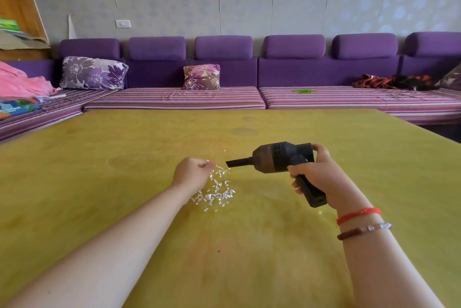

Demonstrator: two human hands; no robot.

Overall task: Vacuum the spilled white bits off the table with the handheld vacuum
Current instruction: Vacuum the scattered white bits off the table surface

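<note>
Right hand (315, 178) grips the vacuum (279, 160) by its handle, nozzle aimed left, just above the white bits (217, 190) scattered mid-table (324, 270). Left hand (193, 171) hovers curled beside the pile; whether it holds bits, I cannot tell, perhaps corralling them.

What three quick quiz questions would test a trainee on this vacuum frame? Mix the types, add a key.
1. True or false: the right hand grips the handheld vacuum by its handle.
2. The vacuum's nozzle points toward: A) the sofa B) the white bits and left hand C) the person's chest.
3. Fill in: the white bits lie scattered on the yellow ____.

Key: 1 true; 2 B; 3 table.
</note>
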